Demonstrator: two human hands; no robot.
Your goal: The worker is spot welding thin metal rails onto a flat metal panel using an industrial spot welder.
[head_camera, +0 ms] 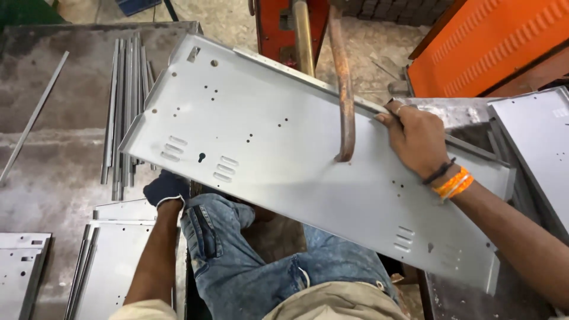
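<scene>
A long grey sheet-metal panel [284, 148] with folded edges, punched holes and louvre slots lies tilted across my lap. My left hand [166, 186], in a dark glove, grips the panel's near lower edge from beneath. My right hand [415, 136], bare with orange and black wrist bands, holds the panel's far edge near a rusty curved lever [345, 89] that hangs over the panel.
Long metal strips [124, 101] lie on the floor at left. Stacked panels [112, 261] sit at lower left, another panel [536, 142] at right. A red machine [272, 24] stands ahead, an orange cabinet [492, 41] at upper right.
</scene>
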